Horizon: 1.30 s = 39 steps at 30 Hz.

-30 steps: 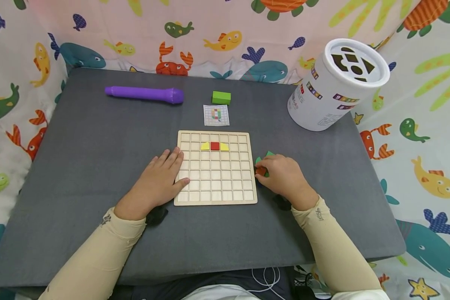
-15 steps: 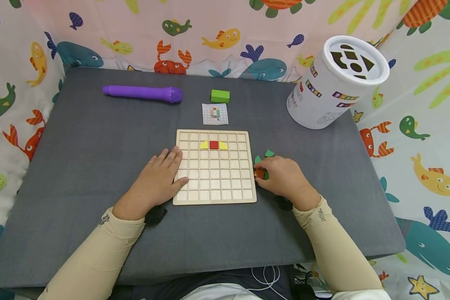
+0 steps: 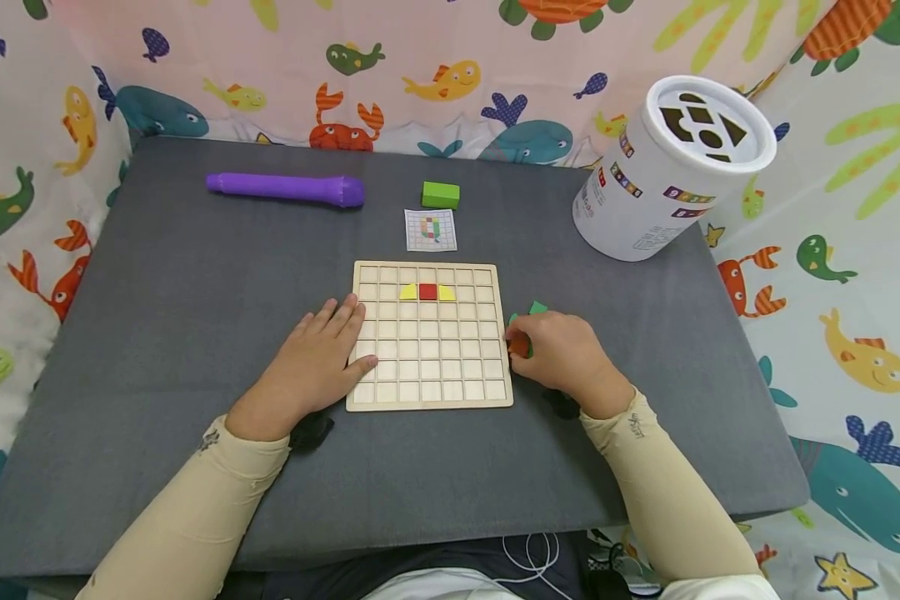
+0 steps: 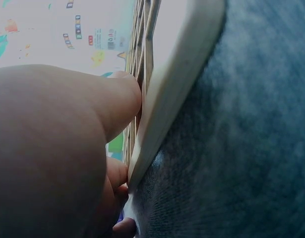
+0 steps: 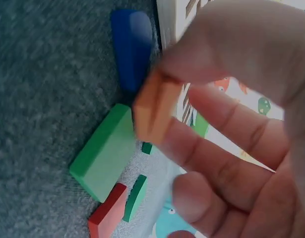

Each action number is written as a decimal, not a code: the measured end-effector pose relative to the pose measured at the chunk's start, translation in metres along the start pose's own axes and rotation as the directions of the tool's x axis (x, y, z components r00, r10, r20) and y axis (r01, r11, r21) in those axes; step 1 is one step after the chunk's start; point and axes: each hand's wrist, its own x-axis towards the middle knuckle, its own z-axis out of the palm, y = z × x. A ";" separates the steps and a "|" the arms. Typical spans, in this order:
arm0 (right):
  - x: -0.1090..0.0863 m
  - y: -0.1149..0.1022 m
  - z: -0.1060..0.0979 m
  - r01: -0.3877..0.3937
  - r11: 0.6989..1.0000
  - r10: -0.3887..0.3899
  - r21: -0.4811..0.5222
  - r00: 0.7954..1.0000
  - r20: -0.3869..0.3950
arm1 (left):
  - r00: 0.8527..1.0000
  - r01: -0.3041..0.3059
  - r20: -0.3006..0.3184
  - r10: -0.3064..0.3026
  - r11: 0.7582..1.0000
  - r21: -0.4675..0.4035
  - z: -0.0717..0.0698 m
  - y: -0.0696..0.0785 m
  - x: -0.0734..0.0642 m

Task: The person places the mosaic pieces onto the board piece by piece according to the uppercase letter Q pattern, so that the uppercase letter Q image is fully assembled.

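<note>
My left hand (image 3: 311, 367) rests on the left edge of a wooden grid board (image 3: 427, 402), fingers straight and thumb over the rim. Two yellow pieces (image 3: 447, 292) flank a red square (image 3: 427, 292) in an upper row of the grid. Just off the board's right edge, my right hand (image 3: 566, 354) pinches an orange block (image 5: 156, 106) between thumb and fingers. Around it on the cloth lie a blue block (image 5: 132, 49), a larger green block (image 5: 102, 153), a red block (image 5: 106, 213) and a thin green piece (image 5: 136, 198); my hand hides most of these in the head view.
Above the board lies a small printed pattern card (image 3: 431, 231), with a bright green block (image 3: 440, 195) behind it. A purple stick (image 3: 285, 188) lies at the back left. A white bucket (image 3: 652, 200) with a shape-holed lid stands at the back right.
My right hand has shifted slightly left toward the board, covering more of the green pieces. My left hand keeps its place on the board.
</note>
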 end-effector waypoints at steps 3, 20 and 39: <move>0.001 -0.002 -0.002 -0.006 1.000 0.006 0.003 1.000 -0.027 | 1.000 -0.005 0.000 0.005 1.000 -0.003 0.001 -0.001 0.001; 0.098 -0.084 0.010 0.086 0.996 -0.086 -0.003 0.996 0.014 | 1.000 0.007 -0.021 -0.007 1.000 0.011 0.003 -0.008 -0.001; 0.110 -0.100 0.020 0.067 0.997 -0.069 0.026 0.994 0.086 | 1.000 -0.010 -0.025 0.011 0.999 0.033 -0.002 -0.008 -0.003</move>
